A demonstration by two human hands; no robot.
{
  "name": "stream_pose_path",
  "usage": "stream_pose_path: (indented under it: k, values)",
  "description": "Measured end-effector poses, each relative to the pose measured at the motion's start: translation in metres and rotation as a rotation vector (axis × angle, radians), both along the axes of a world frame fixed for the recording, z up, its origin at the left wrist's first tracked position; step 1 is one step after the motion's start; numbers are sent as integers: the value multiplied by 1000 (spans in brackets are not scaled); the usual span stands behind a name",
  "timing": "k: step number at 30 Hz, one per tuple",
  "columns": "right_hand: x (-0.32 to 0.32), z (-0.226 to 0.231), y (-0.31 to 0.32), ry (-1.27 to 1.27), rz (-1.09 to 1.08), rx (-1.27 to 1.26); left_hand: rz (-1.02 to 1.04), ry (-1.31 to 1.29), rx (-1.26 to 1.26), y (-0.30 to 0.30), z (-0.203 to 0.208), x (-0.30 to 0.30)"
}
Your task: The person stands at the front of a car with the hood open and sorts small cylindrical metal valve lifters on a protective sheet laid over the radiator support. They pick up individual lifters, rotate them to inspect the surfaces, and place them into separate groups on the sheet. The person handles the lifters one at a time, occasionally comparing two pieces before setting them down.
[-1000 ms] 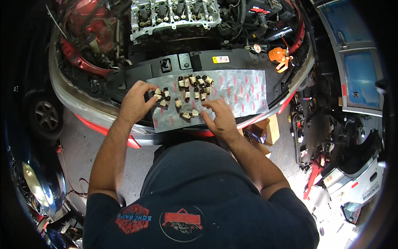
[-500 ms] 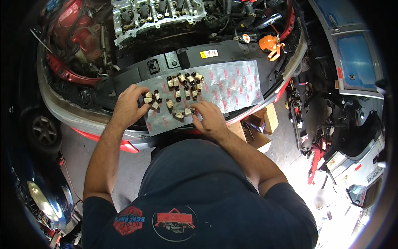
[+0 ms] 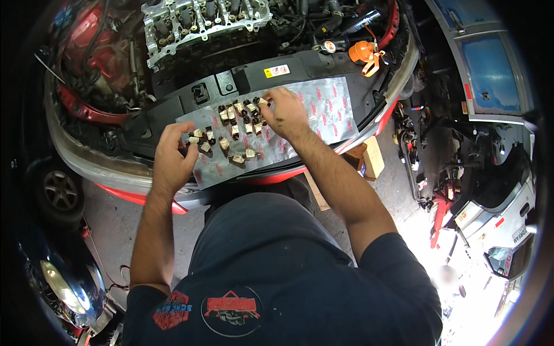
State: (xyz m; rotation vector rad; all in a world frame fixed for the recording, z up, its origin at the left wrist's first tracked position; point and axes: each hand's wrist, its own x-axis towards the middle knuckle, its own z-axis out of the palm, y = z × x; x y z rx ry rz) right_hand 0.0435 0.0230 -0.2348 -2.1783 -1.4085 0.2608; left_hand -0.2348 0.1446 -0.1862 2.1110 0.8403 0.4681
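Small dark metal engine parts [image 3: 235, 131], each wrapped with a pale tape tag, lie in rows and loose groups on a silver sheet [image 3: 323, 106] with red print. My right hand [image 3: 288, 115] is at the far right corner of the rows, its thumb and fingertips closed on one taped part [image 3: 264, 102]. At the sheet's left end, my left hand [image 3: 173, 155] curves beside a small cluster of taped parts [image 3: 199, 135]. Its thumb and fingers stand apart there. Two more taped parts [image 3: 250, 153] lie near the sheet's front edge.
The sheet rests on the black front panel [image 3: 156, 118] of a red car's engine bay. Beyond is a bare metal cylinder head [image 3: 202, 23]. An orange strapped item [image 3: 363, 53] and a spray can [image 3: 362, 22] are at the right. A cardboard box [image 3: 372, 158] stands below the bumper.
My right hand has moved from the near-edge parts up and away to the far right corner of the rows. My left hand stays by the left cluster. The view has shifted slightly.
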Motion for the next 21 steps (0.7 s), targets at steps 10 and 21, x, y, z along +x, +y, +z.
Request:
stream_pose_path:
  k: [10, 21]
  values:
    - [-41, 83, -45, 1938, 96, 182, -99, -270, -77, -46, 62, 21]
    - [-79, 126, -62, 2115, 160, 140, -306, -460, 86, -52, 94, 35]
